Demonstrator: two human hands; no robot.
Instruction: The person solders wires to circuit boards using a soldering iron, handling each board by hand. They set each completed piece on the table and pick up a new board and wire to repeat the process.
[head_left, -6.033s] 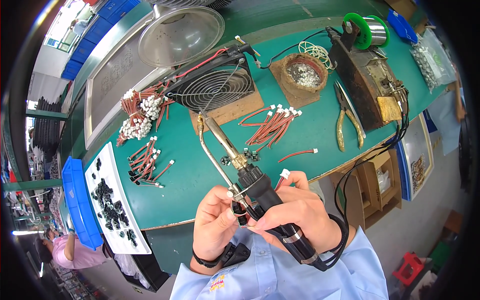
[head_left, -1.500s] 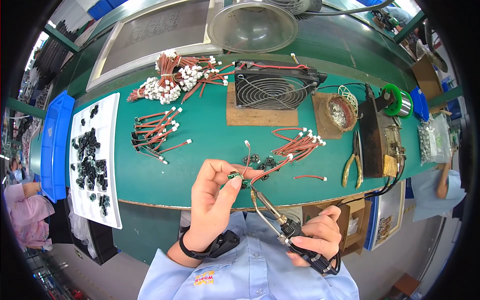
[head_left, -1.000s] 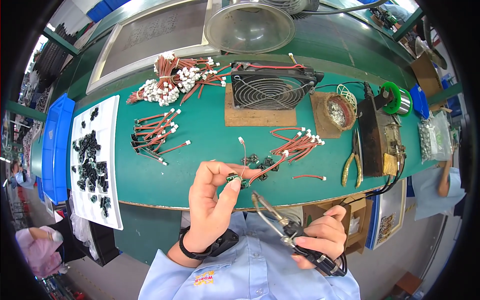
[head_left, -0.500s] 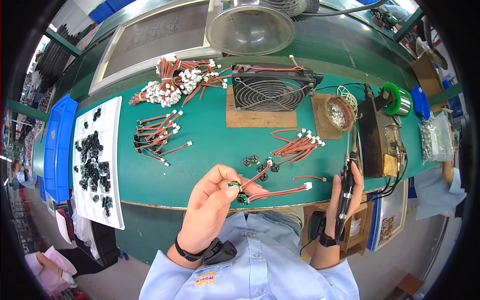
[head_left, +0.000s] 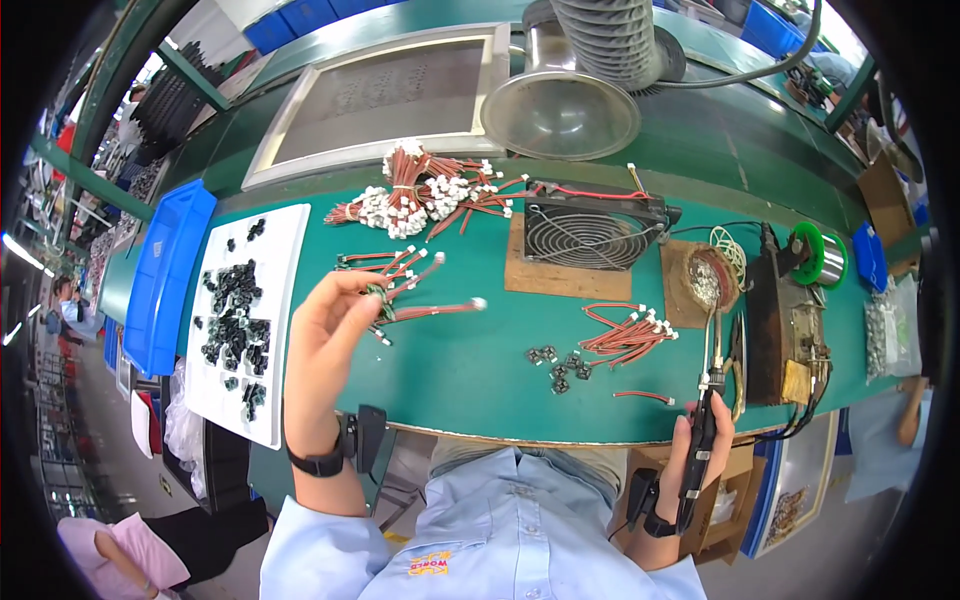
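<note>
Between the thumb and fingers of my left hand (head_left: 335,335) is a small green circuit board (head_left: 372,293) with red-and-white wire leads (head_left: 430,311) that end in white plugs. It is over the near side of a group of wired boards (head_left: 385,262), and the fingers partly hide it. My right hand (head_left: 703,440) is closed around the black handle of a soldering iron (head_left: 696,462). Its metal end points away from me, at the round tin of solder scraps (head_left: 708,275); contact is hard to tell. Several small black-and-green boards (head_left: 560,368) lie mid-bench, near loose wire leads (head_left: 630,338).
A white tray (head_left: 285,300) of small black parts and a blue bin (head_left: 165,280) stand left. Behind are bundled wires (head_left: 405,200), a black fan (head_left: 590,235) and a metal fume hood (head_left: 560,115). At right sit a soldering station (head_left: 775,320) and a green solder spool (head_left: 822,252).
My left hand has carried the board and its leads leftward, to the group of wired boards. My right hand has the iron's tip up by the tin. The view has also shifted.
</note>
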